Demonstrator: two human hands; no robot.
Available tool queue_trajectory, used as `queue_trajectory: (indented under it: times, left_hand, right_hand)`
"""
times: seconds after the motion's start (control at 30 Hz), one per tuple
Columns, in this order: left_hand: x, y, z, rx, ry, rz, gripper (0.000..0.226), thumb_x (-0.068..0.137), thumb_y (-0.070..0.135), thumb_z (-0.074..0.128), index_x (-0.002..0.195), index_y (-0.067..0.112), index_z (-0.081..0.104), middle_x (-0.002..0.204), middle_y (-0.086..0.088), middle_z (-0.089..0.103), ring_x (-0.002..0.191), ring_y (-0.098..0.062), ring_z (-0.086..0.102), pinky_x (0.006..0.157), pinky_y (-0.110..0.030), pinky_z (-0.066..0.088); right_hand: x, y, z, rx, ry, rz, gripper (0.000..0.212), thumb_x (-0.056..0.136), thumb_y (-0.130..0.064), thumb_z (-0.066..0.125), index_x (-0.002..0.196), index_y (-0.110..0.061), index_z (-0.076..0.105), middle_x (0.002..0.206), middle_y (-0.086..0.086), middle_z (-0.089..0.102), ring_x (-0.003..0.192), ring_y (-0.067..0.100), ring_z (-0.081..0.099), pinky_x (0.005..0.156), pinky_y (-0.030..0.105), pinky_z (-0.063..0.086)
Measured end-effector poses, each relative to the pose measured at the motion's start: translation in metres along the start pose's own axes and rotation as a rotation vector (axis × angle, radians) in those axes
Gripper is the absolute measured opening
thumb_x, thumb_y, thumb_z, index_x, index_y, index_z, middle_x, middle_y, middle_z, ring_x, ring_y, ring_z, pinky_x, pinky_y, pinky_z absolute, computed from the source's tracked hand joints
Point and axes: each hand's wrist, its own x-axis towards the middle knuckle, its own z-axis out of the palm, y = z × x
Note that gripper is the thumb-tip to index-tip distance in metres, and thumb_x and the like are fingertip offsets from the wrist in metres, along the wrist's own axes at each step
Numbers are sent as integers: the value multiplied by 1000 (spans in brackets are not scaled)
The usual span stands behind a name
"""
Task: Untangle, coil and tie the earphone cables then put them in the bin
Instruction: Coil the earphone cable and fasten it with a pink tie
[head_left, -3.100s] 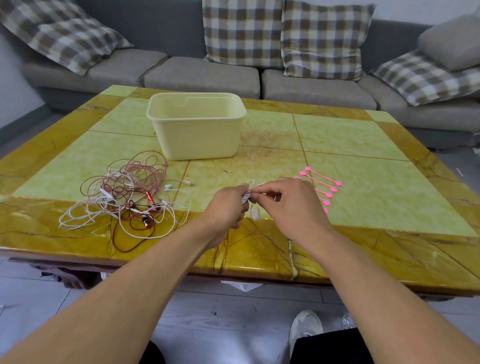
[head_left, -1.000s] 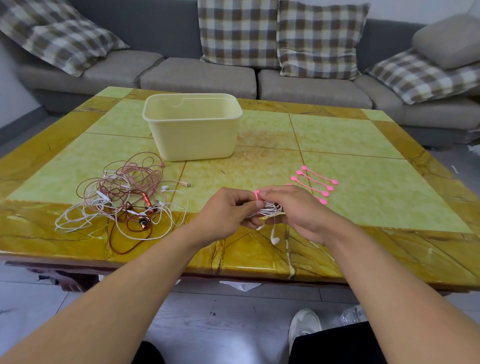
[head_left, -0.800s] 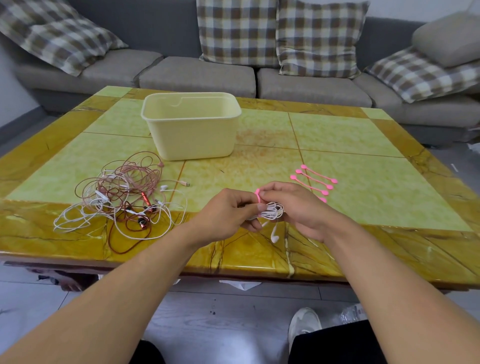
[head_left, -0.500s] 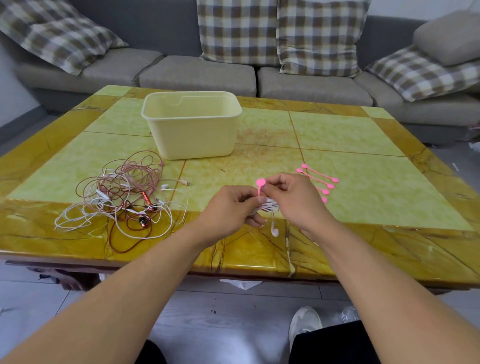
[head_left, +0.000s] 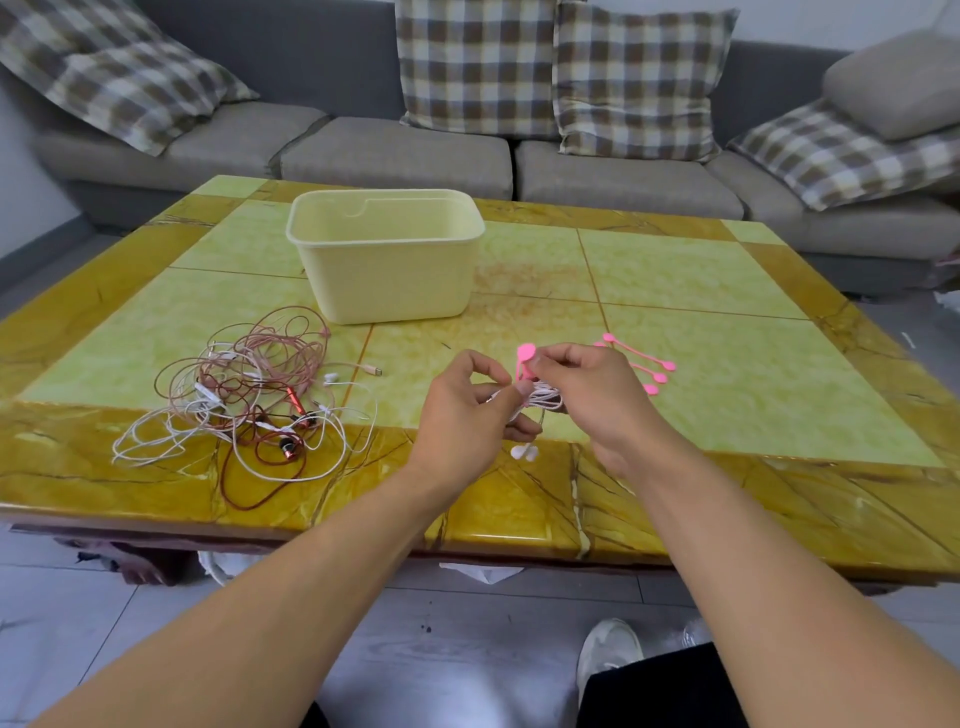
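The left hand (head_left: 462, 410) and the right hand (head_left: 592, 400) meet just above the near edge of the table (head_left: 727, 499), both closed on a small coiled white earphone cable (head_left: 540, 397). The left hand pinches the coil between thumb and curled fingers; the coil is a compact bundle of thin, smooth loops, and two rounded white earbuds (head_left: 524, 453) hang below it. The right hand pinches a pink cable tie (head_left: 525, 361), a slim flexible strip with a flat round head, which stands upright against the coil, its head above the fingertips. Whether the tie is already wrapped round the coil cannot be told. Further pink ties (head_left: 649, 366) of the same shape lie flat on the table just beyond the right hand, partly hidden by it. To the left, well apart from the hands, lies a tangled heap of cables (head_left: 249, 384): thin white leads, rose-pink leads and a dark red lead in loose overlapping loops, with metallic red earbud housings and a small plug at one free end. The bin (head_left: 387, 291), a pale yellow, smooth-walled rectangular tub with rounded corners and a rolled rim, stands upright beyond the heap, near the table's middle. The tabletop is glossy stone: pale green panels framed by veined amber bands. A grey fabric sofa (head_left: 395, 156) with checked cushions runs behind the table.
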Motion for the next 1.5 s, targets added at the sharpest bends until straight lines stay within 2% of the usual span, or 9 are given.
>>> queue_trajectory:
  times: [0.23, 0.47, 0.6, 0.77, 0.93, 1.03, 1.13, 1.37, 1.5]
  left_hand:
    - [2, -3, -7, 83, -62, -134, 22, 96, 9, 68, 111, 5, 54, 80, -15, 75, 63, -22, 73, 60, -30, 61]
    - [6, -1, -9, -24, -114, -274, 19, 90, 11, 75, 99, -3, 66, 84, -16, 75, 70, -25, 74, 65, -31, 62]
    - [8, 4, -9, -256, -129, -418, 8, 94, 5, 67, 98, -2, 68, 81, -16, 75, 68, -22, 74, 64, -28, 62]
    - [13, 6, -9, -548, -78, -548, 16, 102, 1, 51, 101, -7, 64, 88, -20, 70, 72, -21, 72, 70, -31, 64]
    - [18, 9, -10, -767, 14, -487, 16, 101, -3, 50, 98, -9, 63, 97, -21, 68, 82, -22, 71, 72, -30, 63]
    - [21, 8, -11, -814, 114, -405, 8, 98, -4, 55, 94, -4, 62, 93, -16, 65, 86, -23, 68, 69, -27, 63]
    - [20, 4, -8, -776, 138, -351, 7, 96, -3, 58, 93, 1, 63, 86, -11, 68, 81, -19, 68, 74, -27, 62]
    - [17, 1, -9, -711, 172, -249, 9, 92, -2, 65, 96, 6, 66, 92, -8, 72, 85, -15, 70, 93, -26, 55]
    - [14, 1, -6, -691, 193, -196, 9, 91, -4, 65, 93, 5, 68, 89, -7, 74, 81, -13, 70, 84, -21, 56]
  right_hand:
    - [-2, -3, -15, -218, -289, -71, 10, 88, -18, 78, 98, -15, 78, 89, -1, 78, 87, 6, 73, 82, 19, 55]
    - [-3, -3, -21, -298, -264, -112, 19, 81, -14, 85, 99, -17, 80, 85, -5, 79, 80, 2, 74, 72, 10, 52]
    - [-3, -3, -24, -308, -227, -149, 11, 84, -17, 82, 95, -20, 82, 89, -10, 79, 89, 0, 73, 88, 21, 57]
    - [-5, 1, -21, -658, -69, -489, 13, 84, -31, 81, 93, -41, 79, 99, -18, 63, 108, 10, 52, 95, 31, 37]
    - [-8, -9, -8, -984, 151, -877, 18, 84, -29, 79, 100, -39, 79, 77, -16, 44, 81, 13, 42, 76, 34, 29]
    - [-14, -3, 6, -691, 39, -612, 16, 90, -25, 75, 102, -35, 79, 77, -22, 62, 67, -1, 54, 70, 32, 49]
    - [-20, 2, 12, -326, 29, -336, 14, 89, -22, 76, 96, -34, 79, 84, -18, 76, 75, -3, 69, 74, 26, 57]
    - [-23, -4, 30, 218, 107, -78, 12, 81, -9, 84, 88, -11, 75, 81, 4, 78, 79, 20, 77, 78, 35, 63]
    - [-19, -4, 38, 689, 76, 248, 24, 83, 5, 76, 101, -4, 62, 86, 13, 75, 76, 21, 75, 71, 25, 62]
